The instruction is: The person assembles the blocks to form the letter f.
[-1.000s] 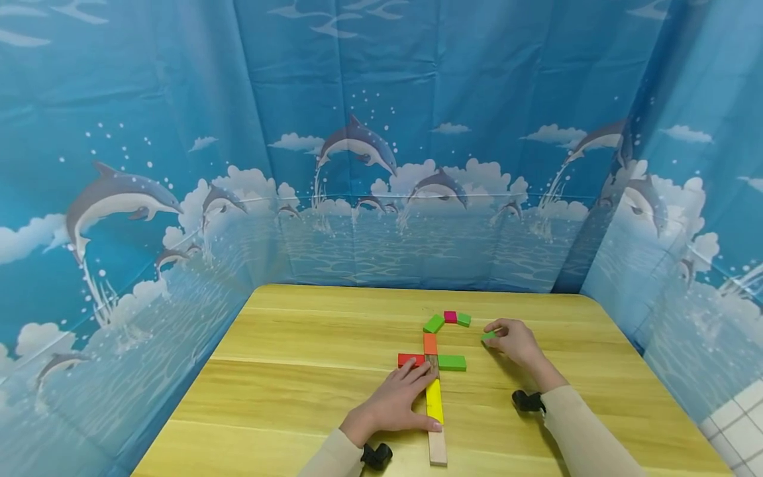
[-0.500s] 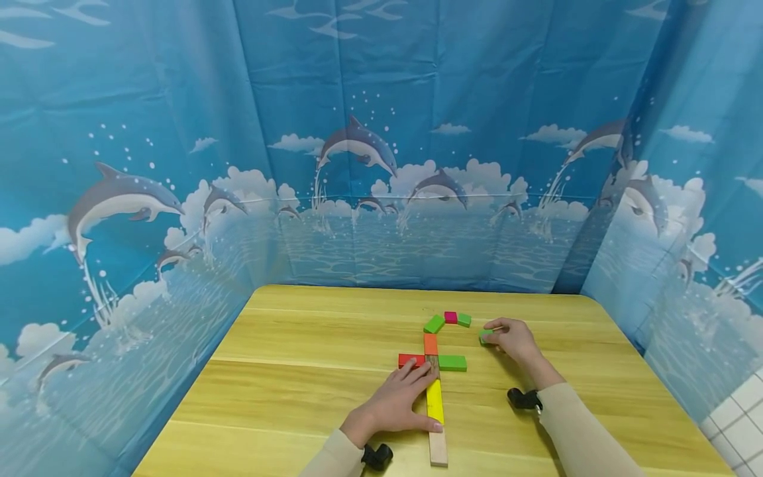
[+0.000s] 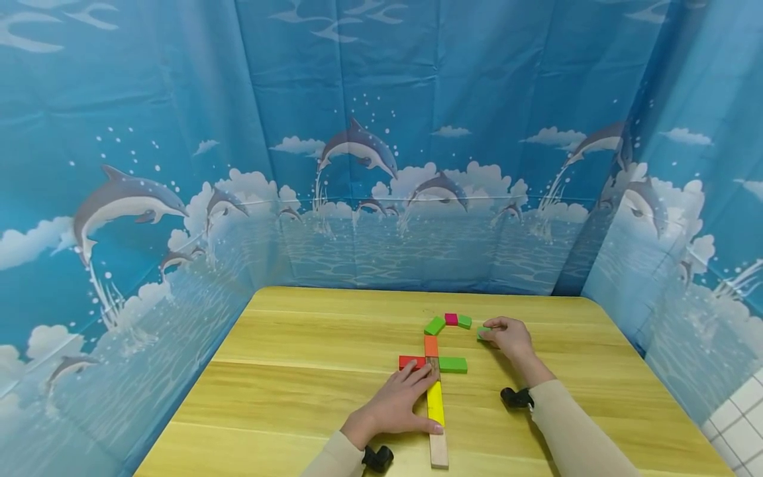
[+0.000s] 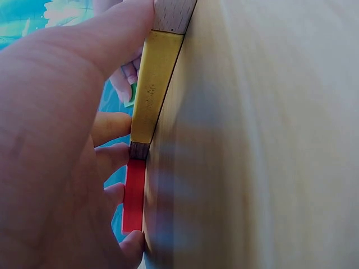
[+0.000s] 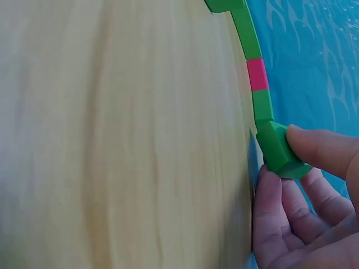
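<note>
In the head view, my right hand (image 3: pixel 511 343) pinches a green wooden block (image 5: pixel 275 150) between thumb and fingers, low at the tabletop. This block is just right of a small green block (image 3: pixel 464 322), which follows a pink block (image 3: pixel 451 319) and a slanted green block (image 3: pixel 434 325) in a curve. My left hand (image 3: pixel 393 405) rests with spread fingers along a straight row. Its fingertips lie on the red block (image 3: pixel 406 362) and the brown block (image 3: pixel 434 373), with the thumb by the joint of the yellow block (image 3: pixel 435 403) and the plain wood block (image 3: pixel 439 452).
An orange block (image 3: pixel 431 346) tops the straight row, and a longer green block (image 3: pixel 454 365) juts out to its right. Everything lies on a wood-grain table (image 3: pixel 286 384). Behind it hangs a blue dolphin-print curtain (image 3: pixel 381 252).
My right hand has shifted slightly left with the green block, bringing it closer to the curve's end. My left hand stays in place on the row.
</note>
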A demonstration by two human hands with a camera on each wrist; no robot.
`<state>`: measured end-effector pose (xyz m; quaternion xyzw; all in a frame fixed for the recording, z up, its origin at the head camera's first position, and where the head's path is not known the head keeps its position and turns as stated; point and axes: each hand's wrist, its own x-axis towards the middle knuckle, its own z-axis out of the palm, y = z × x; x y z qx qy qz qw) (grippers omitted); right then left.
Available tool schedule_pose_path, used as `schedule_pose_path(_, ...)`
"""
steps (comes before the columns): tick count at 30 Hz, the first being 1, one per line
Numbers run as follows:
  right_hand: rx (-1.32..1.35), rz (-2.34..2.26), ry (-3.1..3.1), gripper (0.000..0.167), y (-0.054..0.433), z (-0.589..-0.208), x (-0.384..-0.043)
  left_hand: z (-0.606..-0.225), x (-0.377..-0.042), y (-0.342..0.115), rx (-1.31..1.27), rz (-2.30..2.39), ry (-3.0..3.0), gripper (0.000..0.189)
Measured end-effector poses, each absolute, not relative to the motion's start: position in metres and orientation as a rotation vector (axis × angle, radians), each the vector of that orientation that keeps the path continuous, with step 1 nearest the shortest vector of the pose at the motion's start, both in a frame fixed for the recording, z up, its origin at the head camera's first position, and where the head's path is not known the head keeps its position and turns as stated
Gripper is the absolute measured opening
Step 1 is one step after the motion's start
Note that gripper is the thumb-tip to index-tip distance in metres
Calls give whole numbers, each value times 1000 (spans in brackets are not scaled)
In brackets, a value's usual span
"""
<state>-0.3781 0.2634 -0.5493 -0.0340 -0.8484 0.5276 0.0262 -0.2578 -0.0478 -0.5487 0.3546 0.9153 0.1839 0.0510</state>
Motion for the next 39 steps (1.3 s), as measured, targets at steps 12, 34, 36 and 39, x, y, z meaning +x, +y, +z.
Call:
schedule_pose_path(12,-175,1582,-2583,28,260,-555,-386,-549,-257,-45,1067,568,2773,96)
schedule_pose_path(34,-258,1417,-2640,25,253,-552,-394,-550,-262,-47,1075,575,2774,96)
schedule_pose_path(36,-248,1407,-2651,26,254,-551,-394,-551,-262,-47,1072,566,2776,96)
schedule_pose_path(39,-259,1393,-2668,26,254,-549,-394,-551,-261,-46,1071,566,2778,95)
